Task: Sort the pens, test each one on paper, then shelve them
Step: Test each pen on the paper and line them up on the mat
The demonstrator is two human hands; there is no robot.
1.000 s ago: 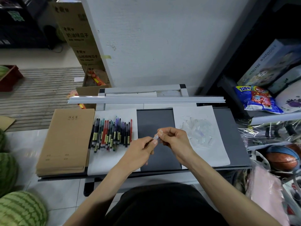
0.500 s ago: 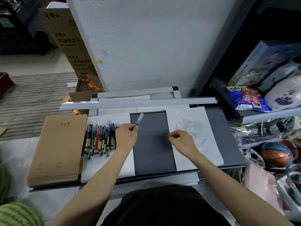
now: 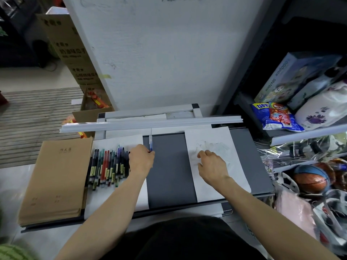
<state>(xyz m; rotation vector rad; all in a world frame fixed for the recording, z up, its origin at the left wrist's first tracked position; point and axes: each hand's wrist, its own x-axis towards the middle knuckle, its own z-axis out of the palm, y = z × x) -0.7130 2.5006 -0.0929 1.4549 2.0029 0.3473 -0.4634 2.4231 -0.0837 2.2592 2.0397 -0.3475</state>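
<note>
A row of several coloured pens [image 3: 108, 167] lies on a white sheet [image 3: 116, 201] at the left of the grey table [image 3: 169, 171]. My left hand [image 3: 140, 160] holds a blue pen [image 3: 150, 144] by its lower end at the right end of the row, the pen pointing away from me. My right hand [image 3: 211, 166] rests with curled fingers on a second white sheet [image 3: 236, 177], over a pile of clear plastic wrappers [image 3: 216, 147]. Whether it pinches a wrapper I cannot tell.
A stack of brown notebooks [image 3: 56, 181] lies at the table's left end. White rails [image 3: 150, 123] cross the back edge. Shelves on the right hold snack bags [image 3: 276, 116], boxes and a basketball [image 3: 309, 179]. Cardboard boxes [image 3: 71, 51] stand at the back left.
My hands, together over the table's middle a second ago, have parted. The left one carried the blue pen to the right end of the row; the right one went to the wrapper pile.
</note>
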